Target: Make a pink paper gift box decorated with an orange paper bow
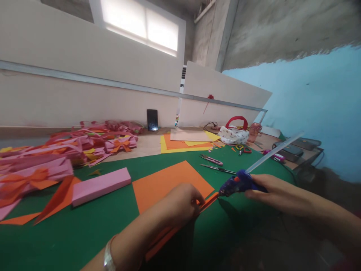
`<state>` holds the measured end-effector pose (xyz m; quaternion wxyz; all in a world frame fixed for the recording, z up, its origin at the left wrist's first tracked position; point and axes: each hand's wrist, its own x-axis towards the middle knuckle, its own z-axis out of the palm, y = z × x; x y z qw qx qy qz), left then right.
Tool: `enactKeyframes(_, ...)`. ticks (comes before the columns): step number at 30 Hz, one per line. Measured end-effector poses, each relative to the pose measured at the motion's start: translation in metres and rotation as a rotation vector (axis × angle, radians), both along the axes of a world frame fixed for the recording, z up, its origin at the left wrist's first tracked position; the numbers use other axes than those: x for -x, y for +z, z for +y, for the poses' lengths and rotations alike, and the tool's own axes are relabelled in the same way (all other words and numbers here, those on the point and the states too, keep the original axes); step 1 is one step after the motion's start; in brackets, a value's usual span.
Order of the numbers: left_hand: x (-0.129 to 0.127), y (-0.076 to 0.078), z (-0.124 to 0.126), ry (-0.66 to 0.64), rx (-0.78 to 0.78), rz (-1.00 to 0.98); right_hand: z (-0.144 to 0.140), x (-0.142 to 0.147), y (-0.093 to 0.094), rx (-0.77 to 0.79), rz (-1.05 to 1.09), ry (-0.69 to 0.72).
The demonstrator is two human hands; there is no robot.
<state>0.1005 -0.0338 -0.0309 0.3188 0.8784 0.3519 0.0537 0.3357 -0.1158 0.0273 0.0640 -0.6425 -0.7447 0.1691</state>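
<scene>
Nearest the lens, our left hand [180, 205] pinches a folded orange paper strip [180, 226] against the green mat [70, 237], near the tabletop's front edge. We see its far tip just under the nozzle of a blue glue gun [239, 182]. Our right hand [270, 190] is wrapped around the gun's grip; a clear glue stick [273, 152] juts from the gun's back. An orange sheet [166, 182] lies flat just behind the left hand. Left of it we note a pink box [100, 186], then a heap of pink and orange bows [56, 158] toward the left edge. Behind the gun, a pink cutter [211, 160]. Yellow and orange sheets [183, 143] and a black phone [152, 119] sit at the back edge.
</scene>
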Motion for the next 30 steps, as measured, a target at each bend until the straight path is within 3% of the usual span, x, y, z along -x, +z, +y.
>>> enactKeyframes(17,-0.001,0.002,-0.003,-0.009,-0.054,0.041,-0.007,0.046,-0.005,0.016,0.049,0.002)
enactKeyframes(30,0.001,0.000,-0.001,-0.015,-0.049,-0.005,-0.007,0.004,-0.004,-0.084,0.029,-0.064)
